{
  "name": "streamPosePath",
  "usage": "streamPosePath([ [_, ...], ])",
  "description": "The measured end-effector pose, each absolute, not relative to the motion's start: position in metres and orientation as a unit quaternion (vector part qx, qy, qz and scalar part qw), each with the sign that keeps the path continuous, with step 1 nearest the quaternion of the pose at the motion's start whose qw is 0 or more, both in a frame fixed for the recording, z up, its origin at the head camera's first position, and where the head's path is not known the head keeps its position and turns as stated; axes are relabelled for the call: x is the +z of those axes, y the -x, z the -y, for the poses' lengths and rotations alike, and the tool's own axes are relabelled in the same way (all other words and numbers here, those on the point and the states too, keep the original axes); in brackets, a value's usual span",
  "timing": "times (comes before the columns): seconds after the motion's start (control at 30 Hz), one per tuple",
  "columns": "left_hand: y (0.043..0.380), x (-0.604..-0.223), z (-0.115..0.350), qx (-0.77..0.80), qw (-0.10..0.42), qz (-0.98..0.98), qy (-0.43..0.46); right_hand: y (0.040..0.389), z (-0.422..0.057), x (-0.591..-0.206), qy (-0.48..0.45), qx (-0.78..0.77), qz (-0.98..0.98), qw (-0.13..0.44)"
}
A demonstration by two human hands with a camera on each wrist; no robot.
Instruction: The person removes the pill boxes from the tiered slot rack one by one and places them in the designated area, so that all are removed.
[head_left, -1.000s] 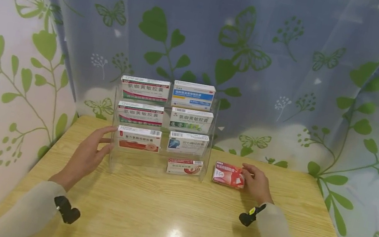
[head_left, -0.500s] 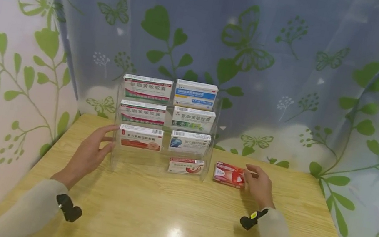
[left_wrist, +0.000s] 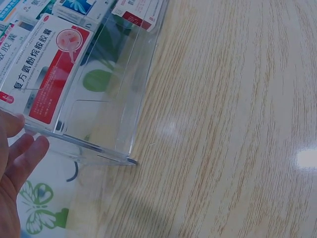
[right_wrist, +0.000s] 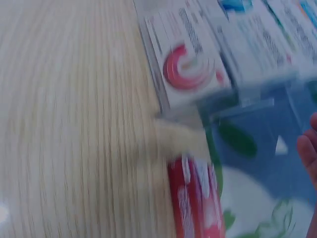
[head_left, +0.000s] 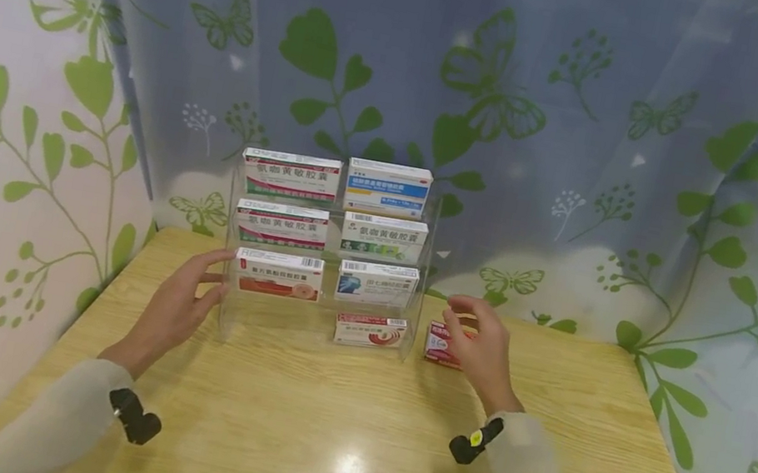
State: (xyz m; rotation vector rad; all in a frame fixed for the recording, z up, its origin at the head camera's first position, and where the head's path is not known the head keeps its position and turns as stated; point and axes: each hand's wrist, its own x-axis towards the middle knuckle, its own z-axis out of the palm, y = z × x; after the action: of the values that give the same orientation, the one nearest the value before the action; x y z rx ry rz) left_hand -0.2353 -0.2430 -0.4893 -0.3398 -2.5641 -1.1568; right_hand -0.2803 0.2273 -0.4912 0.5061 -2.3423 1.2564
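Observation:
A clear acrylic display rack [head_left: 275,324] stands on the table, with medicine boxes on its tiers. My left hand [head_left: 177,311] is at its left side, fingertips touching the side edge near a white and red medicine box [head_left: 276,276]; the left wrist view shows the fingers [left_wrist: 30,156] beside the clear panel. My right hand [head_left: 484,352] is raised right of the rack with loosely bent fingers and nothing in them. Behind and below it lies a red medicine box [head_left: 439,344], partly hidden; in the right wrist view, that hand's fingers [right_wrist: 308,148] are apart from it.
Other medicine boxes fill the rack: a blue and white box [head_left: 387,190] at top right and a small red and white box [head_left: 370,332] at lower right. The wooden table [head_left: 284,431] meets a patterned curtain [head_left: 394,62] behind.
My right hand has left the right end of the red medicine box and moved left, over the box towards the rack. The box stays in place. My left hand keeps its place.

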Motion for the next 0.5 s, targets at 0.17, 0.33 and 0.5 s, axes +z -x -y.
streamPosePath([
  [0.17, 0.235, -0.49, 0.243, -0.405, 0.157, 0.893, 0.121, 0.273, -0.204, -0.483, -0.263, 0.383, 0.86, 0.212],
  [0.33, 0.235, -0.49, 0.243, -0.401, 0.161, 0.893, 0.122, 0.269, -0.186, -0.485, -0.34, 0.256, 0.884, 0.191],
  [0.5, 0.234, -0.489, 0.243, -0.4, 0.156, 0.895, 0.12, 0.267, -0.172, -0.49, -0.363, 0.179, 0.905, 0.129],
])
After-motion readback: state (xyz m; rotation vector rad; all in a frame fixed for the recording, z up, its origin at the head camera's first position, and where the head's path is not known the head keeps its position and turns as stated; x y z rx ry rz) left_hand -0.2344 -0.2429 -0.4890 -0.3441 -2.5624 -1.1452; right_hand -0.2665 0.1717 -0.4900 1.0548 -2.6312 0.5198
